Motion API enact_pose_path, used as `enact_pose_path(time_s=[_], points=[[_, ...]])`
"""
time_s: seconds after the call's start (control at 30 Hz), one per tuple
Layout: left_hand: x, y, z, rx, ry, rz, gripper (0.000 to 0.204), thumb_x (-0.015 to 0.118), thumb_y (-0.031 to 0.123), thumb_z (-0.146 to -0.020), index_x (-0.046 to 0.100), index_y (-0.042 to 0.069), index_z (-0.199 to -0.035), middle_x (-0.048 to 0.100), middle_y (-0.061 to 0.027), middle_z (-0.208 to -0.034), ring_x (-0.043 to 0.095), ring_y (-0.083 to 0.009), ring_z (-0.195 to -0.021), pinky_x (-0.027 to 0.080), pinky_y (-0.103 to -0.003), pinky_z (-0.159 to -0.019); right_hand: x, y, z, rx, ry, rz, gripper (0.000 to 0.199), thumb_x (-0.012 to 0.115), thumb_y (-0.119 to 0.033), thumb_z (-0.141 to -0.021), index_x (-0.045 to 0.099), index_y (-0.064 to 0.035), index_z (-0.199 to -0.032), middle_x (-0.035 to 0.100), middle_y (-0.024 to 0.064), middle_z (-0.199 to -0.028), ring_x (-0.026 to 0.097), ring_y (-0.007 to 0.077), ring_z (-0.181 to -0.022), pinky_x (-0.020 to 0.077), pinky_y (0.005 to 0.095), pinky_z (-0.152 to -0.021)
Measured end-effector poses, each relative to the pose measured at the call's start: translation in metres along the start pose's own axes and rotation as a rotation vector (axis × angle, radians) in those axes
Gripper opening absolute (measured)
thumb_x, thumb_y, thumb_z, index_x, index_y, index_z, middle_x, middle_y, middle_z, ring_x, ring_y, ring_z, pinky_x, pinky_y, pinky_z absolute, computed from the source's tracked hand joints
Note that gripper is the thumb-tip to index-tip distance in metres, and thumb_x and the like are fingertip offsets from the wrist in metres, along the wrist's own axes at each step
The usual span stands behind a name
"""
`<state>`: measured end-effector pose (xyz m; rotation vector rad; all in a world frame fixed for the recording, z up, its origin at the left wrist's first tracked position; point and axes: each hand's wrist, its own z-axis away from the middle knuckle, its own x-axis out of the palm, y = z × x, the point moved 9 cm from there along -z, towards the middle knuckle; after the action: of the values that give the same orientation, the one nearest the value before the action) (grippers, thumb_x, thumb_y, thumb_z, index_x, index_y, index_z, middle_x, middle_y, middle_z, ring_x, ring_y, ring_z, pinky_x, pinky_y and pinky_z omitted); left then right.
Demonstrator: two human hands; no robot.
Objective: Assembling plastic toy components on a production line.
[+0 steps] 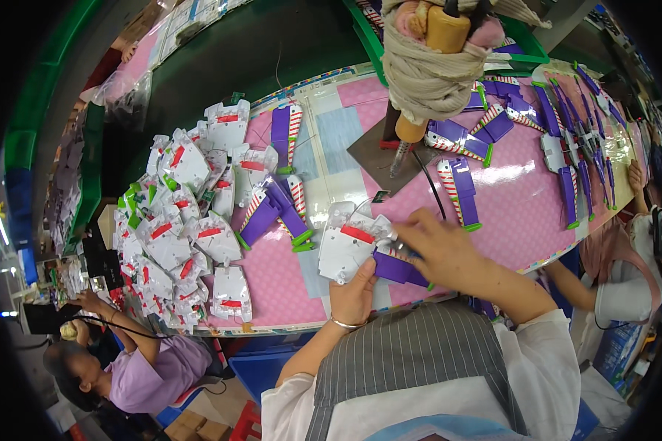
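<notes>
A white curved plastic shell [346, 242] with a red strip across it and thin wires lies near the table's front edge. Its lower edge is gripped by my left hand [353, 295], thumb on top. My right hand [445, 250] is over the shell's right side with its fingers bent together, somewhat smeared by motion. Something small and dark shows at those fingertips, too unclear to name. Under the right hand lies a purple wing piece [396, 269]; I cannot tell whether it is joined to the shell. A small dark green circuit board [380, 196] sits at the shell's top edge on wires.
A cloth-wrapped tool with a metal tip [399, 160] points down over a brown square board [375, 156]. White shells [168, 228] are heaped at left. Purple-and-striped wings [460, 191] lie right and left [272, 209]. A green crate [526, 65] stands behind; co-workers [143, 371] sit at both sides.
</notes>
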<state>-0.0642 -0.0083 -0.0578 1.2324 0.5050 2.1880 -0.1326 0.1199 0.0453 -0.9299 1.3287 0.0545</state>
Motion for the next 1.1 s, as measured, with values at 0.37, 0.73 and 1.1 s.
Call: enact_pose_path(time_s=[0.37, 0.73, 1.1], points=[[0.011, 0.017, 0.005, 0.151, -0.041, -0.179, 0.046, 0.061, -0.003, -0.083, 0.043, 0.002, -0.125, 0.053, -0.0093, -0.118, 0.054, -0.0193, -0.106, 0.045, -0.033, -0.091, 0.017, 0.02, -0.013, -0.045, -0.114, 0.259, 0.022, 0.061, -0.023, -0.074, 0.053, -0.0043, -0.083, 0.057, 0.0094, -0.075, 0.062, 0.0246, -0.066, 0.048, 0.036, -0.059], [0.024, 0.035, -0.022, 0.153, -0.097, -0.443, 0.045, 0.067, 0.003, -0.081, 0.048, 0.001, -0.121, 0.058, -0.007, -0.112, 0.057, -0.0165, -0.099, 0.046, -0.029, -0.085, 0.009, 0.022, -0.045, -0.223, -0.154, 0.563, 0.008, 0.06, -0.016, -0.072, 0.059, -0.0082, -0.072, 0.061, 0.008, -0.064, 0.064, 0.0217, -0.061, 0.0473, 0.034, -0.052], [0.048, 0.025, -0.055, -0.073, -0.162, -0.107, 0.04, 0.057, -0.003, -0.085, 0.047, 0.004, -0.122, 0.058, -0.0097, -0.114, 0.06, -0.0221, -0.102, 0.052, -0.036, -0.086, 0.002, 0.066, -0.064, -0.016, -0.128, 0.361, 0.009, 0.058, -0.014, -0.068, 0.061, -0.007, -0.073, 0.061, 0.0101, -0.062, 0.064, 0.0246, -0.062, 0.0489, 0.036, -0.056]])
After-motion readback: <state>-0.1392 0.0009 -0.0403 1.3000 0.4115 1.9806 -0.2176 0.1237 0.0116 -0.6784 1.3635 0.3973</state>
